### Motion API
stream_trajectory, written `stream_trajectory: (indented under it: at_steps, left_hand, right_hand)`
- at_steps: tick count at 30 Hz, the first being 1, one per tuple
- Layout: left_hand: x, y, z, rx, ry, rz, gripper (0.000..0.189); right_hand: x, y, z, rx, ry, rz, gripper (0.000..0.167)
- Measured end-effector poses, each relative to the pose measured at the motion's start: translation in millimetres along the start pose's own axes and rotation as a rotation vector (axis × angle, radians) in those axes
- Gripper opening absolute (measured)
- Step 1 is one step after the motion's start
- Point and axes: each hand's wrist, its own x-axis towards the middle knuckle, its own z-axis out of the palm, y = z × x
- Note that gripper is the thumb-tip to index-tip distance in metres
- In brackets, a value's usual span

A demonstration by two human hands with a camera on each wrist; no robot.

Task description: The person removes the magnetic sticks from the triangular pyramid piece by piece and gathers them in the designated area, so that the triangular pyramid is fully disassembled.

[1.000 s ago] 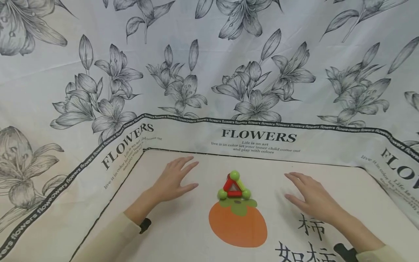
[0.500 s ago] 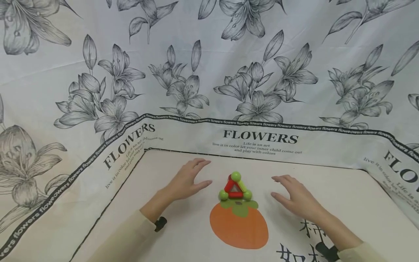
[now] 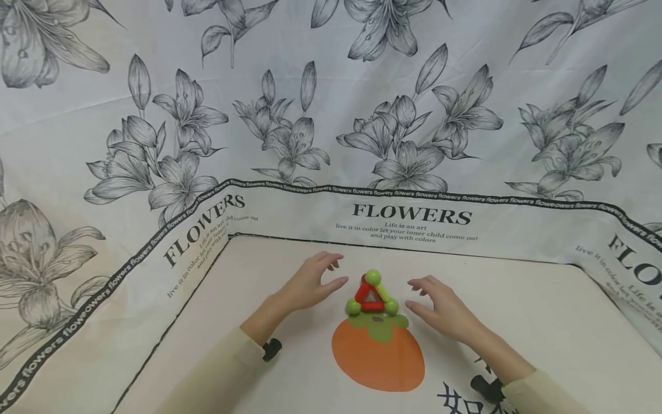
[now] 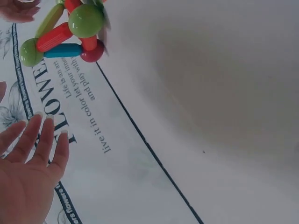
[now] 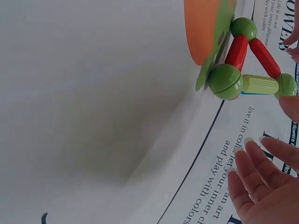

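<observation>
A small frame of toy rods and balls (image 3: 372, 306) stands on the table at the top of a printed persimmon. Its front face is a triangle of two red rods and one yellow-green rod with green balls at the corners; a blue rod (image 4: 65, 50) and a red ball (image 4: 92, 51) show behind in the left wrist view. My left hand (image 3: 312, 283) hovers just left of it, fingers loosely bent, touching nothing. On the other side my right hand (image 3: 439, 306) is held close, thumb and fingers apart, a small gap from the frame.
The pale tablecloth (image 3: 289, 368) bears an orange persimmon print (image 3: 378, 353) and black characters (image 3: 457, 399), partly hidden by the right arm. Behind and to the left, a flowered cloth (image 3: 331, 144) rises as a backdrop. Each wrist wears a black device (image 3: 271, 349).
Both hands have moved inward toward the rod-and-ball frame, the left one rightward and the right one leftward. The frame stays in its place.
</observation>
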Motion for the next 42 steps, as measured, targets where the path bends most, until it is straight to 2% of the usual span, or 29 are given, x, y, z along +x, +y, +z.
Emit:
stream_trajectory:
  at_steps: [14,18,29,37,42]
  left_hand:
    - [21.0,12.0,23.6,-0.086,-0.027,0.074,0.038]
    - [25.2,13.4,30.3,-0.111,-0.055,0.062,0.036]
    - [34.4,16.3,46.5,-0.160,-0.118,0.051,0.028]
    - [38.7,17.0,50.8,-0.137,-0.137,0.053,0.029]
    - [41.0,20.2,50.5,-0.154,-0.154,0.054,0.027]
  right_hand:
    - [14.5,-5,23,0.092,-0.058,0.052,0.037]
    - [19.8,-6,29,0.117,-0.068,0.052,0.035]
    - [31.0,-9,41,0.095,-0.039,0.051,0.026]
    - [40.8,-11,46,0.103,-0.032,0.034,0.021]
    - [44.1,-13,46,0.120,-0.037,0.029,0.016]
